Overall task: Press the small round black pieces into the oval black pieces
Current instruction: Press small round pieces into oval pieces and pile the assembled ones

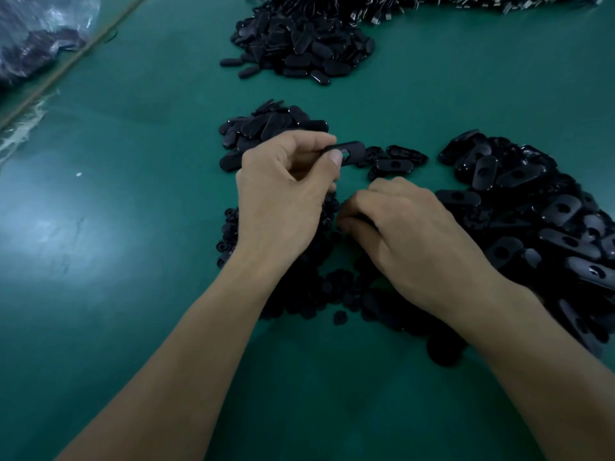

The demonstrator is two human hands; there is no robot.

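the left hand pinches an oval hole-up at 12 o'clock of the round pile, where the right hand curls, catch unclear, so it should take one round, centre it on the hole and press squarely.

Glossy black oval pieces on a plain teal-green table.
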